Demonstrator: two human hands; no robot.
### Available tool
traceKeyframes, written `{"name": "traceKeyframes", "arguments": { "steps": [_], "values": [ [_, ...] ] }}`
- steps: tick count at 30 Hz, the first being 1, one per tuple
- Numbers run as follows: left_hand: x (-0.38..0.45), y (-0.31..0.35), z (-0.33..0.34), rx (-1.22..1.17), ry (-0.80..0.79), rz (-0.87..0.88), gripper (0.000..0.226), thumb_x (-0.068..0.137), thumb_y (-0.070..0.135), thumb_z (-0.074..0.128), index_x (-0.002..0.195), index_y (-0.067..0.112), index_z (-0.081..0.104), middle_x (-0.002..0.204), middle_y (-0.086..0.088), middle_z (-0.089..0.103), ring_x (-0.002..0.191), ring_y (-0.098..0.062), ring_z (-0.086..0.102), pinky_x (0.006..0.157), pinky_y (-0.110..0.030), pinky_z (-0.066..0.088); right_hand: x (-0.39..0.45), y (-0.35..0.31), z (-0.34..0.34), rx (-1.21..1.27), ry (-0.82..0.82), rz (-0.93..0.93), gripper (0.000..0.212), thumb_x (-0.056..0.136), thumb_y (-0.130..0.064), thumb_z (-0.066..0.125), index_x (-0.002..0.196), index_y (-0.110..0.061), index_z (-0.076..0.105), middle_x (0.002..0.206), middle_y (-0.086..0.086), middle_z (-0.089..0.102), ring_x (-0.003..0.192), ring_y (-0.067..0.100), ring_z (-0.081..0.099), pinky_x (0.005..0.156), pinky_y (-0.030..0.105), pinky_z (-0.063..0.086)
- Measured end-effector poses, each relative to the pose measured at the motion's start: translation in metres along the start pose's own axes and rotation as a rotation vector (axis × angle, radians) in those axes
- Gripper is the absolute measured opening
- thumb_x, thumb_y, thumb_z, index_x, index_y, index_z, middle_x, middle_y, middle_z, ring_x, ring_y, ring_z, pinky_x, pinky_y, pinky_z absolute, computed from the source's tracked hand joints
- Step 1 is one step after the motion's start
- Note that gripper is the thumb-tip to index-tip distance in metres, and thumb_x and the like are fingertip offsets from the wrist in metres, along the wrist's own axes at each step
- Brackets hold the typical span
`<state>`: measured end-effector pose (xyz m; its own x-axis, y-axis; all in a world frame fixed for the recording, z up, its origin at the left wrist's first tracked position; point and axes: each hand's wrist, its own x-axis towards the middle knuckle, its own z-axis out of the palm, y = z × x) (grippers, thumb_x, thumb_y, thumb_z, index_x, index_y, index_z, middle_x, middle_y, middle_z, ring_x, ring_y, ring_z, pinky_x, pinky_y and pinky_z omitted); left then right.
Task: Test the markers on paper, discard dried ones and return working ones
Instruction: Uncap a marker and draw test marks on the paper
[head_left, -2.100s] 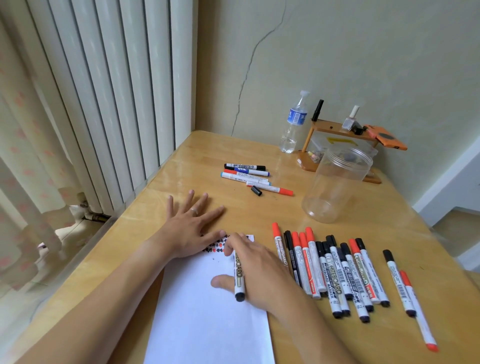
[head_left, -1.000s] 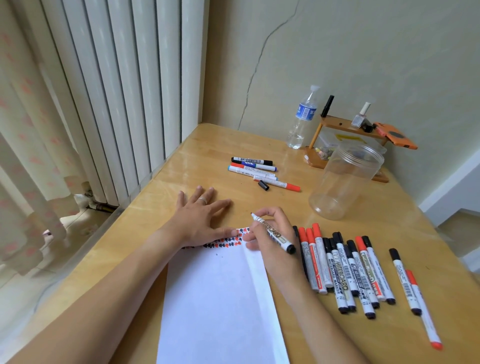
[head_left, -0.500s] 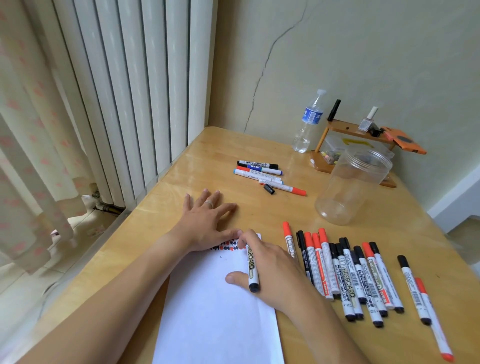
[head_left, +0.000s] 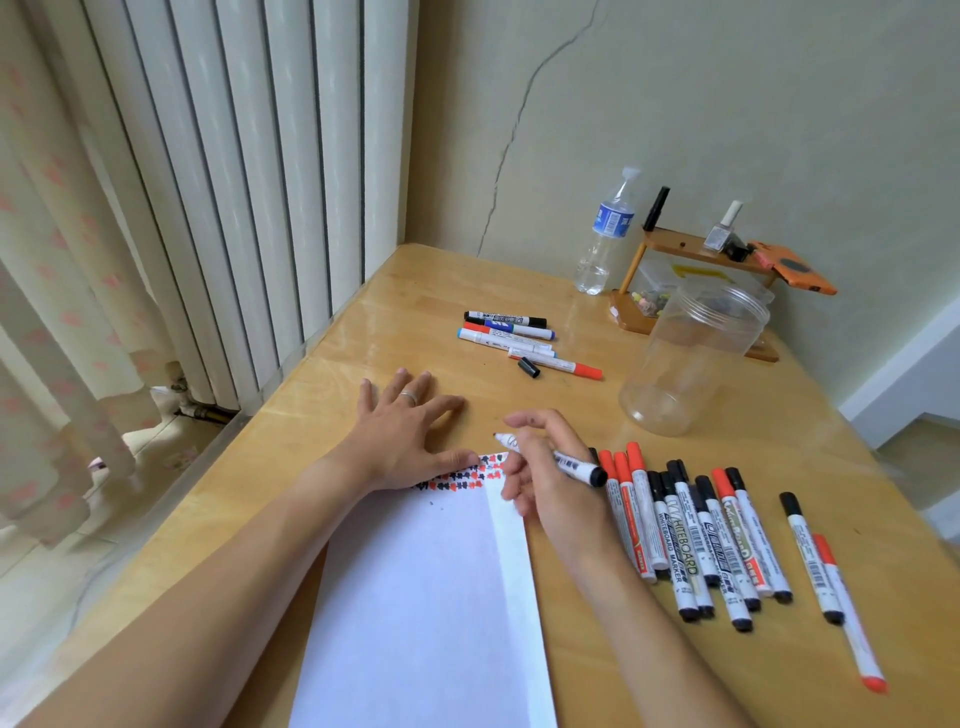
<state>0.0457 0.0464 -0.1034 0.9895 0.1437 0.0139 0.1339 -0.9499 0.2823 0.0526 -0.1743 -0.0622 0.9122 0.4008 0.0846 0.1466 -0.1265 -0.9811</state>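
right hand (head_left: 545, 467) grips marker (head_left: 556, 460), now tip lifted (uncapped) | left hand (head_left: 400, 441) flat, pinning paper (head_left: 431, 597)

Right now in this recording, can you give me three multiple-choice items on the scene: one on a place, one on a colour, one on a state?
1. Where is the loose black marker cap?
A. Inside the clear plastic jar
B. On the wooden table beside the far group of markers
C. On the white paper

2. What colours are the test marks along the top edge of the white paper sheet?
A. Red and black
B. Green and yellow
C. Blue only

3. What state is the clear plastic jar in?
A. Full of markers
B. Capped with a lid
C. Open and empty

Answers:
1. B, the cap lies on the wooden table by the far group of markers.
2. A, the marks alternate red and black.
3. C, no lid shows and the table shows through it.
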Motion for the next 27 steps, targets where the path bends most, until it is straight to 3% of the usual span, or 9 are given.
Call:
{"name": "traceKeyframes", "arguments": {
  "steps": [3,8,14,27],
  "values": [
    [0.001,0.000,-0.001,-0.014,-0.010,-0.001,0.110,0.058,0.103,0.022,0.153,0.050,0.028,0.170,-0.005,0.012,0.157,-0.029,-0.004,0.120,-0.066,-0.004,0.001,0.007,0.001,-0.051,-0.033,0.051,0.014,0.095,-0.011,0.062,0.093,-0.024,0.068,0.072,0.007,0.067,0.058,0.020,0.061,0.054,0.031,0.049],
    [0.000,0.002,0.002,0.018,0.005,0.000,0.102,0.064,0.098,0.017,0.153,0.050,0.026,0.170,-0.005,0.012,0.157,-0.029,-0.004,0.120,-0.065,-0.005,0.006,0.020,0.006,-0.207,0.094,0.066,0.018,0.091,-0.027,0.072,0.083,-0.023,0.056,0.049,0.001,0.057,0.038,0.022,0.056,0.042,0.024,0.038],
    [0.000,0.003,0.003,0.031,0.026,-0.011,0.098,0.065,0.094,0.016,0.152,0.049,0.027,0.169,-0.006,0.014,0.157,-0.030,-0.002,0.120,-0.065,-0.003,0.004,0.017,0.011,-0.185,0.099,0.118,0.020,0.088,-0.015,0.069,0.083,-0.011,0.050,0.052,0.019,0.064,0.039,0.031,0.061,0.042,0.027,0.044],
    [0.001,0.004,0.003,0.022,0.017,-0.015,0.105,0.060,0.099,0.018,0.151,0.048,0.027,0.169,-0.006,0.015,0.157,-0.030,-0.003,0.120,-0.065,-0.004,0.009,0.024,0.010,-0.198,0.082,0.127,0.020,0.089,-0.020,0.070,0.084,-0.014,0.052,0.052,0.013,0.065,0.047,0.037,0.066,0.049,0.034,0.049]
  ]
}}
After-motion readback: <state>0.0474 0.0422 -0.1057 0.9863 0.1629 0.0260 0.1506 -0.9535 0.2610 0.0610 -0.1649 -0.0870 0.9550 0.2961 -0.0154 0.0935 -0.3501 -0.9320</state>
